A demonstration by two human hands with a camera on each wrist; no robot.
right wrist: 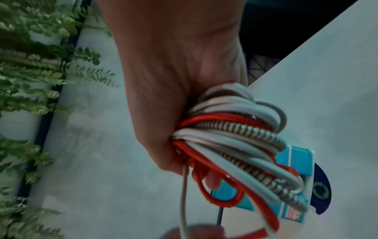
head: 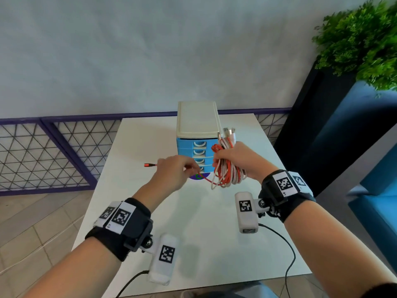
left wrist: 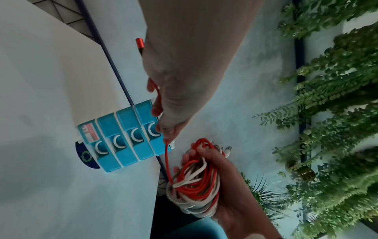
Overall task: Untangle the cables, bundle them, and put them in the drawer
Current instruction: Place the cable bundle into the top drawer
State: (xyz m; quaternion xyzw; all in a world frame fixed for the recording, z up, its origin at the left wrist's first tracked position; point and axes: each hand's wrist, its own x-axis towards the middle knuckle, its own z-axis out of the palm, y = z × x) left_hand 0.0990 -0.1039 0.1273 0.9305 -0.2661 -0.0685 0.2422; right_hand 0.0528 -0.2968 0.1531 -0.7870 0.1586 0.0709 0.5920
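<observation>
While our right hand is raised above the table with fingers wrapped round the coiled cable bundle, our left hand pinches the loose red cable end, just before the closed drawer unit.

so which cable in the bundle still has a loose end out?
The red cable: its tail runs from the coiled bundle in the right hand to the left hand, which pinches it.

Left hand pinching red cable, right hand gripping coiled bundle, blue drawers seemingly shut
</observation>
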